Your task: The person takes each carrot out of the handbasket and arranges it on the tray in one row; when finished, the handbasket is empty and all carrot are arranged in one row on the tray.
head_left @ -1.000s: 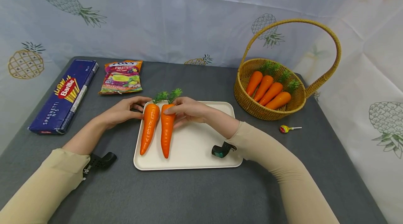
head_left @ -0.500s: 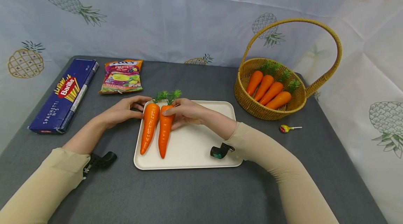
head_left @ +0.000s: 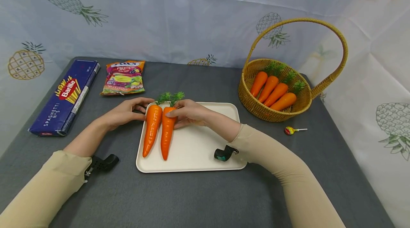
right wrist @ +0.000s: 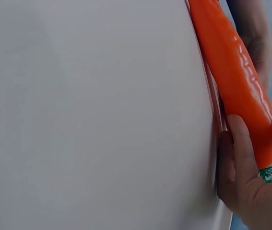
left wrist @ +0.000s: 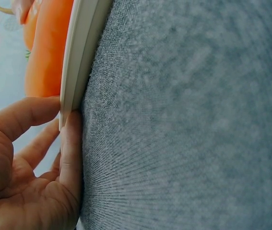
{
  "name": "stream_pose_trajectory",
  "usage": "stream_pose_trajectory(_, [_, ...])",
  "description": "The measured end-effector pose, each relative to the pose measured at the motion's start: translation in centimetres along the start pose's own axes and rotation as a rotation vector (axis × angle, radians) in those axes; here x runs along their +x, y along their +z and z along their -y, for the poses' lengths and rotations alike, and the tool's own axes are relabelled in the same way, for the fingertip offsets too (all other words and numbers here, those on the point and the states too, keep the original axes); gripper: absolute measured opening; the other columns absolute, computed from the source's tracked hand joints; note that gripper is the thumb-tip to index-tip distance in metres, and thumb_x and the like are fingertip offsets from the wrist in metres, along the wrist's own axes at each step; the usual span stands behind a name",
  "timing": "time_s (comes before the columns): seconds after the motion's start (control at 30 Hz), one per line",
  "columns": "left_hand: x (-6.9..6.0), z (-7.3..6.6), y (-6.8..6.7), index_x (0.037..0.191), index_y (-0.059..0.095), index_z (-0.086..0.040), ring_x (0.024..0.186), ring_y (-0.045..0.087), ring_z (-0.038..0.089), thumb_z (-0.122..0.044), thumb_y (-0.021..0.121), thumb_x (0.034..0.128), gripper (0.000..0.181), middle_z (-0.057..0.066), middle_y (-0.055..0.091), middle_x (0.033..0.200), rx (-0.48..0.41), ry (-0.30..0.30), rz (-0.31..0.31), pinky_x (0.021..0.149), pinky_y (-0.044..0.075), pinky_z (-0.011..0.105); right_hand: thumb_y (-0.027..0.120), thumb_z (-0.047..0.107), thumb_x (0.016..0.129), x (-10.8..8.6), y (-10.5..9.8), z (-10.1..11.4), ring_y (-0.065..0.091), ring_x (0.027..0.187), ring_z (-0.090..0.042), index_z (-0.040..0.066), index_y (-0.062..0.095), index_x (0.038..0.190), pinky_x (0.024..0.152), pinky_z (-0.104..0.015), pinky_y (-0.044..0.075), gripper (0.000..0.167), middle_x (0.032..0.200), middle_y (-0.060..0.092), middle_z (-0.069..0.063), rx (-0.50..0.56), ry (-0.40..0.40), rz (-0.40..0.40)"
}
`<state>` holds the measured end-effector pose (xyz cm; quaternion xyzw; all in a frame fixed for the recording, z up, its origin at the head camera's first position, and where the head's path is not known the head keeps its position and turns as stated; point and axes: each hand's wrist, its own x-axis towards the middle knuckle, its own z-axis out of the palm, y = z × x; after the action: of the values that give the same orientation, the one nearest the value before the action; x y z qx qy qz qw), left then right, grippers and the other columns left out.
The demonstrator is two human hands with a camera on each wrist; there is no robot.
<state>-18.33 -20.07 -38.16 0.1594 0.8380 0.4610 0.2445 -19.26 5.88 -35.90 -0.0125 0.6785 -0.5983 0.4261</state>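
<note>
Two orange carrots with green tops lie side by side on the left part of a cream tray (head_left: 198, 149). My right hand (head_left: 193, 114) grips the right carrot (head_left: 167, 135) near its leafy end; in the right wrist view, fingers touch both sides of this carrot (right wrist: 231, 62). The left carrot (head_left: 151, 131) rests along the tray's left rim. At that rim is my left hand (head_left: 126, 114). The left wrist view has its thumb on top of the tray edge (left wrist: 80, 52) and a finger underneath, pinching it, close to the carrot's thick end (left wrist: 49, 52).
A wicker basket (head_left: 272, 117) with a tall handle holds several carrots at the back right. Before it lies a lollipop (head_left: 289, 131). On the left are a blue spaghetti box (head_left: 65, 96) and a candy bag (head_left: 124, 78). A patterned cloth (head_left: 205, 17) hangs behind the grey table.
My right hand has shifted the right carrot slightly left, closer to the other carrot, and its tip has swung left. My left hand has stayed at the tray's edge.
</note>
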Motion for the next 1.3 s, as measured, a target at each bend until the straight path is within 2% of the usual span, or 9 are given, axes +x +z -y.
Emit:
stream_pose_trajectory(0.3, [-0.02, 0.03, -0.01, 0.152, 0.035, -0.004, 0.102, 0.053, 0.010, -0.015, 0.064, 0.0939, 0.066, 0.022, 0.043, 0.147, -0.003, 0.005, 0.000, 0.080, 0.049, 0.017, 0.065, 0.011, 0.095, -0.10, 0.01, 0.22, 0.068, 0.074, -0.013, -0.001, 0.057, 0.119, 0.066, -0.021, 0.059, 0.028, 0.100, 0.063, -0.008, -0.054, -0.006, -0.032])
stream_pose_trajectory(0.53, [0.09, -0.02, 0.02, 0.152, 0.034, -0.003, 0.102, 0.052, 0.011, -0.015, 0.064, 0.0940, 0.067, 0.022, 0.043, 0.146, -0.008, -0.003, 0.003, 0.080, 0.049, 0.018, 0.066, 0.007, 0.093, -0.01, -0.03, 0.20, 0.068, 0.073, -0.013, -0.002, 0.054, 0.119, 0.066, -0.022, 0.060, 0.030, 0.103, 0.061, -0.008, -0.043, -0.019, -0.063])
stream_pose_trajectory(0.9, [0.15, 0.00, 0.08, 0.153, 0.034, -0.004, 0.105, 0.051, 0.016, -0.015, 0.064, 0.0941, 0.067, 0.021, 0.044, 0.145, -0.005, -0.019, 0.001, 0.081, 0.050, 0.018, 0.067, 0.010, 0.093, -0.07, 0.12, 0.29, 0.067, 0.080, -0.013, 0.004, 0.059, 0.099, 0.068, -0.022, 0.060, 0.012, 0.098, 0.063, -0.006, -0.121, -0.029, -0.089])
stream_pose_trajectory(1.03, [0.07, -0.06, 0.11, 0.153, 0.033, -0.004, 0.104, 0.051, 0.014, -0.015, 0.064, 0.0941, 0.067, 0.022, 0.043, 0.146, -0.006, -0.016, 0.004, 0.081, 0.049, 0.019, 0.069, 0.012, 0.092, -0.16, 0.10, 0.27, 0.065, 0.079, -0.013, 0.006, 0.057, 0.094, 0.066, -0.022, 0.059, 0.013, 0.096, 0.062, -0.005, -0.141, -0.020, -0.104])
stream_pose_trajectory(1.13, [0.02, -0.08, 0.12, 0.153, 0.033, -0.004, 0.104, 0.052, 0.013, -0.015, 0.064, 0.0941, 0.067, 0.022, 0.042, 0.146, -0.008, -0.012, 0.005, 0.081, 0.050, 0.019, 0.069, 0.013, 0.092, -0.18, 0.07, 0.20, 0.065, 0.079, -0.012, 0.005, 0.057, 0.098, 0.065, -0.021, 0.059, 0.016, 0.098, 0.062, -0.005, -0.146, -0.021, -0.113])
stream_pose_trajectory(1.3, [0.00, 0.02, 0.06, 0.153, 0.034, -0.004, 0.103, 0.052, 0.012, -0.015, 0.064, 0.0940, 0.067, 0.022, 0.043, 0.146, -0.007, -0.009, 0.001, 0.081, 0.050, 0.018, 0.069, 0.013, 0.092, -0.08, -0.01, 0.07, 0.065, 0.081, -0.012, -0.001, 0.057, 0.118, 0.065, -0.021, 0.059, 0.031, 0.105, 0.061, -0.007, -0.143, -0.023, -0.124])
